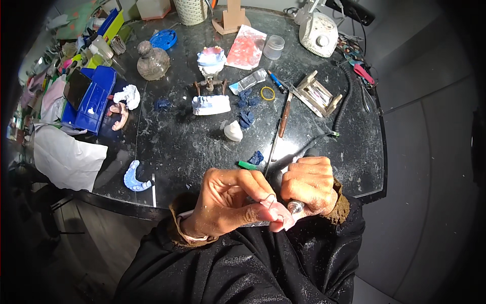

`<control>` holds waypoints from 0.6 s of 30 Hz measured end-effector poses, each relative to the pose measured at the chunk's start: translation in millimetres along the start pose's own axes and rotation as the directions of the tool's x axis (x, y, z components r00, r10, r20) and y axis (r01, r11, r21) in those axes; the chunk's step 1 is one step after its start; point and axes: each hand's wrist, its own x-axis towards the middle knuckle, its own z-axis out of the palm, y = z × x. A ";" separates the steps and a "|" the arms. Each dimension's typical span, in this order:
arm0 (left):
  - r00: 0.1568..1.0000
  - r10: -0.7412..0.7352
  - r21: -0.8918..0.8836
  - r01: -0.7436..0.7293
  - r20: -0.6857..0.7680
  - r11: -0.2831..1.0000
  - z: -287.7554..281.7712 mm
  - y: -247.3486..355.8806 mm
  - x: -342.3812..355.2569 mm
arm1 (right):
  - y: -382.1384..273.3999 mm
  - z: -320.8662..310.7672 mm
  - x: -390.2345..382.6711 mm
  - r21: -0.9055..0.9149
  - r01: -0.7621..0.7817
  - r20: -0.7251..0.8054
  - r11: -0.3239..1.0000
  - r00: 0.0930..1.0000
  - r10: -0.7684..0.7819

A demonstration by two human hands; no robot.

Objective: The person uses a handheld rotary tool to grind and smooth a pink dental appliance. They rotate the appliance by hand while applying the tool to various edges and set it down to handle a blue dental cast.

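Observation:
My left hand (225, 202) pinches a small pink denture plate (285, 219) with a thin wire clasp, close to my body at the bench's front edge. In my right fist (310, 185) is a rotary handpiece (295, 206); its metal end points down toward the plate. Whether its tip touches the pink surface cannot be made out, as my fingers cover part of both. Just beyond my hands lie a green stick (247, 165) and a crumpled dark blue scrap (256, 157). White dust speckles my dark sleeves.
Plaster casts stand in an articulator (211, 105) mid-bench, near a white cone-shaped lump (233, 131). A wooden-handled spatula (285, 117) lies right of them. A blue dental arch (135, 177) and blue bin (93, 104) sit left. A black coiled cord (348, 93) runs along the right.

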 end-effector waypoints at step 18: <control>0.990 0.038 0.204 -0.009 -0.137 0.979 -4.1 9.6 -3.5 | 11.4 5.0 -5.0 0.066 0.046 -0.456 0.997 0.890 -0.011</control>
